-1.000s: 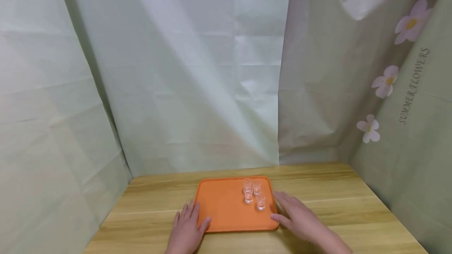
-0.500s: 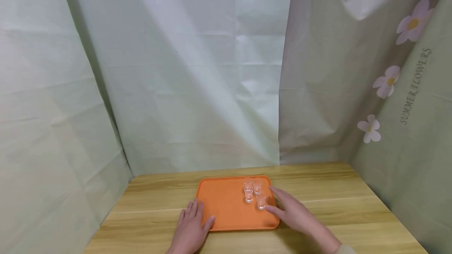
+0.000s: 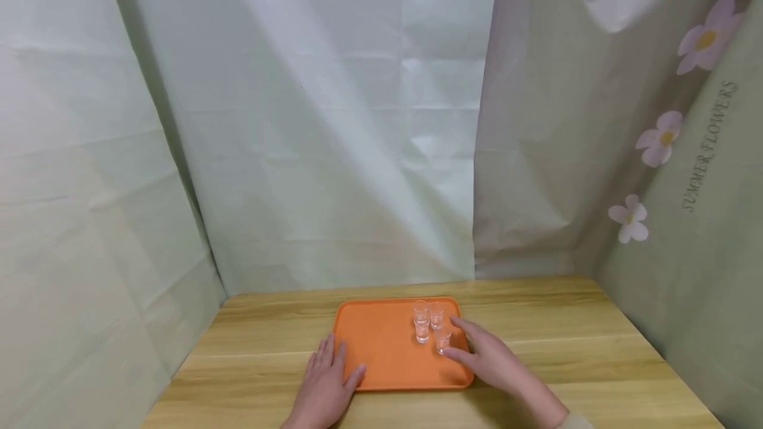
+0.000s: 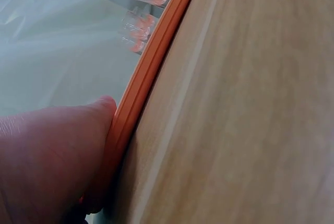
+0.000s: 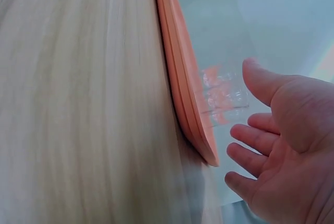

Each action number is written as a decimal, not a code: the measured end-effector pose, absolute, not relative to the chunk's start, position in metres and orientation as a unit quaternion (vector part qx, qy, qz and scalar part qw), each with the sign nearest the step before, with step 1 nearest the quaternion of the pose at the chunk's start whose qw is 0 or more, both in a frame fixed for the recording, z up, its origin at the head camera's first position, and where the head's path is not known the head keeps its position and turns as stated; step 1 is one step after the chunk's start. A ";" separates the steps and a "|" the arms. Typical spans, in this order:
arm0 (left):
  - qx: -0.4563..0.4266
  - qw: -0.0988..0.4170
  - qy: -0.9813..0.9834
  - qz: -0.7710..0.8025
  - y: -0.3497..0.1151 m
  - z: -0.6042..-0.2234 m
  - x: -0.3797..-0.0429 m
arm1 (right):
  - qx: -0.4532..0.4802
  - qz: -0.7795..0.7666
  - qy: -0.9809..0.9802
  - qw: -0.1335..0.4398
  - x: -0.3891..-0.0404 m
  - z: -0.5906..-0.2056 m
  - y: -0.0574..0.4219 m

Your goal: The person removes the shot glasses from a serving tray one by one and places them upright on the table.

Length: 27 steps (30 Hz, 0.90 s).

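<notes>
An orange tray lies flat on the wooden table, with several small clear glasses standing upright in its right half. The front one, a shot glass, is nearest my right hand. That hand hovers over the tray's right edge, fingers spread and thumb apart on either side of that glass; the right wrist view shows the palm holding nothing, with a gap before the glasses. My left hand rests at the tray's left edge, fingers extended along it. Its thumb touches the rim in the left wrist view.
Wood-grain table surrounds the tray on all sides. Pale green cloth sheets hang behind and along both sides, the right one printed with flowers and lettering.
My right hand has moved left from outside the tray's edge to beside the front glass. The left hand has slid slightly right onto the tray's edge. The glasses keep their places on the tray.
</notes>
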<state>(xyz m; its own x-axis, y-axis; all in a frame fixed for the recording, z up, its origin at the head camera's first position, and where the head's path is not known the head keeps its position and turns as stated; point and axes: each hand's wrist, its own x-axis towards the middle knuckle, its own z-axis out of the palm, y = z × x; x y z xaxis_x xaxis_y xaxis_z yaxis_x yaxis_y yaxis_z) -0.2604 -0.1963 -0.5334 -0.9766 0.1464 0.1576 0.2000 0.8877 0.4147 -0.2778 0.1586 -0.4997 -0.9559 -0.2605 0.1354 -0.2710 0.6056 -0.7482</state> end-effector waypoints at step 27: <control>-0.096 0.077 -0.966 -0.225 -0.198 -0.539 -0.263 | 0.152 0.448 -0.880 0.028 -0.293 -0.508 0.149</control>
<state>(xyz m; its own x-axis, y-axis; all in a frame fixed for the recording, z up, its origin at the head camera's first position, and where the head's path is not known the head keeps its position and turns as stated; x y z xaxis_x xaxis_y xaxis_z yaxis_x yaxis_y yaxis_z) -0.2633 -0.1981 -0.5391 -0.9695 0.1517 0.1924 0.2211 0.8799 0.4205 -0.2930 0.1494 -0.5085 -0.9524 -0.2422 0.1850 -0.2920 0.5519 -0.7811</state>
